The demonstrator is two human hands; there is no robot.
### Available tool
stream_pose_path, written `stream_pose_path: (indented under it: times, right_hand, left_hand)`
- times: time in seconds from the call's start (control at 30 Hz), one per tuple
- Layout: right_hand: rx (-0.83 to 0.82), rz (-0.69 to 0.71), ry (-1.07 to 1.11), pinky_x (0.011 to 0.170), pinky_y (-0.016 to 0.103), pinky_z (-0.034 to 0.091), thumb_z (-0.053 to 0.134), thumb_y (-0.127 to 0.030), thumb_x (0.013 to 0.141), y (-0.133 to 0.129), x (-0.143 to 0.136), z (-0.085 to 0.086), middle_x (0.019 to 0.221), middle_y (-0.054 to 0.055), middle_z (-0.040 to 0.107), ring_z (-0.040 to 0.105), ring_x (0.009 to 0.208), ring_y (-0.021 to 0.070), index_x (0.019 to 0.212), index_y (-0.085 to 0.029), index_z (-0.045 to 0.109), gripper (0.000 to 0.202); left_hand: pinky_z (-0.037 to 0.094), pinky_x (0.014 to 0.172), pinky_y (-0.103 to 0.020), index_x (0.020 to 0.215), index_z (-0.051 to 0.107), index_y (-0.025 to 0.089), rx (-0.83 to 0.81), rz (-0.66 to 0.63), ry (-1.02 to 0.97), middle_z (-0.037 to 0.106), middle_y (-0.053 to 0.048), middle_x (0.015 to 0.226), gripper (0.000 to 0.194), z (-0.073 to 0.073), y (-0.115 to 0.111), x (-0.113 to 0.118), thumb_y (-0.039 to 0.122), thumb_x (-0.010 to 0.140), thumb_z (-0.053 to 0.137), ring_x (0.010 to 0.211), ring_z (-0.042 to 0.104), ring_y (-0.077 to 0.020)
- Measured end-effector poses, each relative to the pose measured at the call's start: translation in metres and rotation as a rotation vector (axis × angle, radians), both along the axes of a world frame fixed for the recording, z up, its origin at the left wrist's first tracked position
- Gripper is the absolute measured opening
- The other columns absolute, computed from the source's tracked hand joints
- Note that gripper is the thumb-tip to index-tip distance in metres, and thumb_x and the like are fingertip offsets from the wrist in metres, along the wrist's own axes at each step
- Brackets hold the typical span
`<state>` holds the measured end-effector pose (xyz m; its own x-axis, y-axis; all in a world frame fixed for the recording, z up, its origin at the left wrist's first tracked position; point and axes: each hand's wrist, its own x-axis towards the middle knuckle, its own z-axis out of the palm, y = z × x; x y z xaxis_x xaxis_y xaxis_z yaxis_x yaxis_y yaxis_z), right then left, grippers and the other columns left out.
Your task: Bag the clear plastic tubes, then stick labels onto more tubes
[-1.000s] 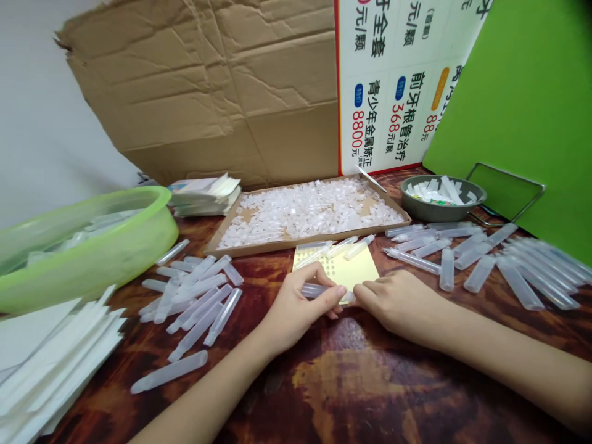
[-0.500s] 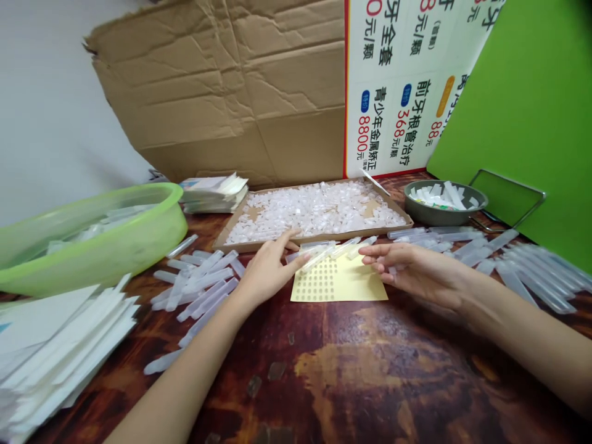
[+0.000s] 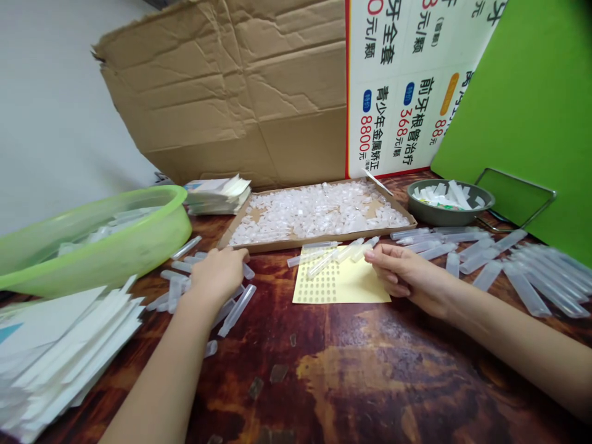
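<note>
My left hand [image 3: 217, 274] reaches down over a loose pile of clear plastic tubes [image 3: 237, 311] on the left. Its fingers curl downward and are mostly hidden, so I cannot tell whether they grip a tube. My right hand [image 3: 400, 274] hovers at the right edge of a yellow sheet [image 3: 356, 283] printed with rows of small grey dots. Thumb and fingers come together there in a pinch; whatever lies between them is too small to make out. Several clear tubes [image 3: 324, 264] lie across the top of the sheet, one with its end near my right fingertips.
Behind the sheet stands a shallow cardboard tray [image 3: 282, 245] of small clear plastic pieces. More tubes [image 3: 530, 290] lie at right, beside a grey bowl [image 3: 444, 214]. A green basin [image 3: 173, 228] and white paper stacks [image 3: 78, 357] stand at left. Cardboard [image 3: 231, 92] and a green panel [image 3: 531, 111] close the back.
My left hand has moved left, from the tubes on the yellow sheet to the tube pile. My right hand stays near the sheet, its fingers now drawn closer together.
</note>
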<state>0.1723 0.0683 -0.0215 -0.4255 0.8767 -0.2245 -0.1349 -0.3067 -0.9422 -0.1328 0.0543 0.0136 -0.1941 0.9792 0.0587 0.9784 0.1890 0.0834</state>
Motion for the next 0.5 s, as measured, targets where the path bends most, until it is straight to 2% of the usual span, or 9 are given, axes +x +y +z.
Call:
stream_pose_path:
  times: [0.13, 0.27, 0.33, 0.4, 0.5]
  right_hand:
    - [0.037, -0.004, -0.043, 0.040, 0.021, 0.010, 0.069, -0.035, 0.073, -0.004, -0.002, 0.004, 0.053, -0.007, 0.042, 0.025, 0.039, 0.0016, 0.068, -0.017, 0.045, 0.030]
    - [0.037, 0.042, -0.066, 0.041, 0.022, 0.012, 0.064, -0.033, 0.077, -0.006, -0.003, 0.007, 0.060, -0.005, 0.049, 0.027, 0.041, 0.0024, 0.075, -0.017, 0.050, 0.021]
    - [0.041, 0.041, -0.061, 0.041, 0.022, 0.012, 0.063, -0.034, 0.077, -0.007, -0.004, 0.008, 0.063, -0.004, 0.052, 0.028, 0.041, 0.0025, 0.077, -0.017, 0.050, 0.022]
    - [0.064, 0.029, -0.044, 0.041, 0.022, 0.012, 0.065, -0.035, 0.076, -0.008, -0.004, 0.009, 0.063, -0.004, 0.053, 0.027, 0.041, 0.0025, 0.078, -0.017, 0.049, 0.024]
    - [0.122, 0.012, -0.004, 0.040, 0.022, 0.013, 0.065, -0.037, 0.076, -0.007, -0.004, 0.011, 0.066, -0.004, 0.055, 0.026, 0.040, 0.0026, 0.080, -0.017, 0.049, 0.026]
  left_hand:
    - [0.045, 0.069, -0.048, 0.092, 0.066, 0.019, -0.069, 0.011, 0.229, 0.061, -0.018, 0.105, 0.029, 0.000, 0.001, 0.007, 0.015, 0.078, 0.041, 0.100, 0.052, -0.0401]
    - [0.046, 0.070, -0.046, 0.094, 0.060, 0.017, 0.063, 0.002, 0.248, 0.057, -0.018, 0.108, 0.021, 0.004, 0.002, 0.017, 0.028, 0.081, 0.048, 0.103, 0.049, -0.0391]
    - [0.046, 0.075, -0.044, 0.093, 0.055, 0.017, 0.150, -0.061, 0.062, 0.060, -0.014, 0.101, 0.019, 0.004, 0.002, 0.026, 0.032, 0.083, 0.048, 0.097, 0.054, -0.0333]
    - [0.047, 0.076, -0.039, 0.092, 0.051, 0.018, 0.158, -0.197, -0.312, 0.062, -0.009, 0.094, 0.019, 0.003, 0.000, 0.040, 0.035, 0.083, 0.049, 0.088, 0.058, -0.0258]
    - [0.049, 0.064, -0.028, 0.103, 0.047, 0.020, 0.039, -0.391, -0.924, 0.062, -0.005, 0.095, 0.027, 0.001, -0.009, 0.068, 0.038, 0.083, 0.053, 0.086, 0.060, -0.0201]
